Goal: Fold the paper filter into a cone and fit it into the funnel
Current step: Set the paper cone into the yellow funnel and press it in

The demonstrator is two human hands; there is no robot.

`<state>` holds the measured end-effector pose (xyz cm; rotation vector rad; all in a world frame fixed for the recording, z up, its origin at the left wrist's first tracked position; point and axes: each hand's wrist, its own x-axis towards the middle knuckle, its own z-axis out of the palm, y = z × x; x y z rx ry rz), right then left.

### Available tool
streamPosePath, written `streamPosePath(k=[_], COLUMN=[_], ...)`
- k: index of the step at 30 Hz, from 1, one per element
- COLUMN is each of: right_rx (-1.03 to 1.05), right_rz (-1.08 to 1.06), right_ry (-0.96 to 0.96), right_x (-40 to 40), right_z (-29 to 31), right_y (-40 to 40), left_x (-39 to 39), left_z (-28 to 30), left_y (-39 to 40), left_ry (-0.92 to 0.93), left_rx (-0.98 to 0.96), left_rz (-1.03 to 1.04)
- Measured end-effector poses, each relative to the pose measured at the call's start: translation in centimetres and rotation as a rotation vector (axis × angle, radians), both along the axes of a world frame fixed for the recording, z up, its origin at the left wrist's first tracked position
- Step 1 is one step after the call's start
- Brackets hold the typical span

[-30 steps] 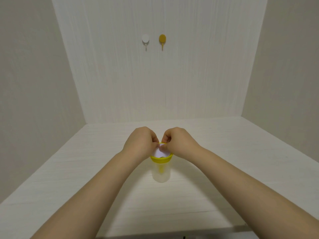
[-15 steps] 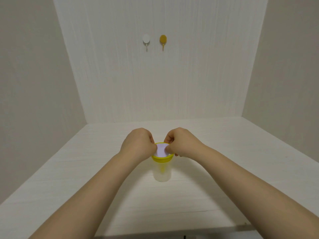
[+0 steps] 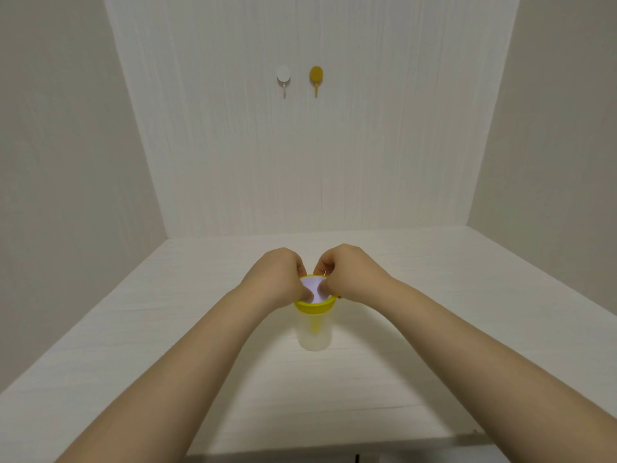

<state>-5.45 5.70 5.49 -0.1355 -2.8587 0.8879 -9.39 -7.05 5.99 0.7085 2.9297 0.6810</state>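
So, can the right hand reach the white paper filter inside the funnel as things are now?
Probably yes: the right hand is already at the yellow funnel, a fingertip on the paper filter. The left hand is there too, but leaves room.

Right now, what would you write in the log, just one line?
stage: fitting | paper filter: inside yellow funnel on clear cup | left hand, right hand: fingers pressing filter in

Item count: seven items of five kinds, all on or above one surface (image 3: pixel 417 329).

Two hands: left hand (image 3: pixel 273 279), right hand (image 3: pixel 350 272). One yellow funnel (image 3: pixel 314 306). One white paper filter (image 3: pixel 313 285). One translucent cup (image 3: pixel 314 335). Two wall hooks: white hook (image 3: pixel 283 78), yellow hook (image 3: pixel 316 78).
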Motion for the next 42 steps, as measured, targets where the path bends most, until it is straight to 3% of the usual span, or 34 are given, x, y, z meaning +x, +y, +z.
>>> streamPosePath(k=[5,13,24,32,42], right_rx=[0.052,0.033,-0.032,-0.045,-0.065], right_rz=[0.008,0.023,-0.003,0.028,0.050], right_ry=[0.008,0.033,0.097,0.128,0.118], right_x=[0.0,0.1,-0.3,-0.4,-0.2], right_z=[0.2,0.1,-0.6,-0.8,-0.9], right_y=[-0.3,-0.4,-0.5,-0.2,0.5], left_x=[-0.5,-1.1,-1.0,-0.4,-0.1], left_z=[0.7,0.3,0.0,1.0,0.4], left_y=[1.4,2.0,1.4,-0.1,-0.3], left_ry=[-0.101,-0.163,-0.209,-0.240,-0.203], left_rx=[-0.268,-0.281,-0.185,0.076,0.172], left_rz=[-0.033,0.031,0.052,-0.029,0.081])
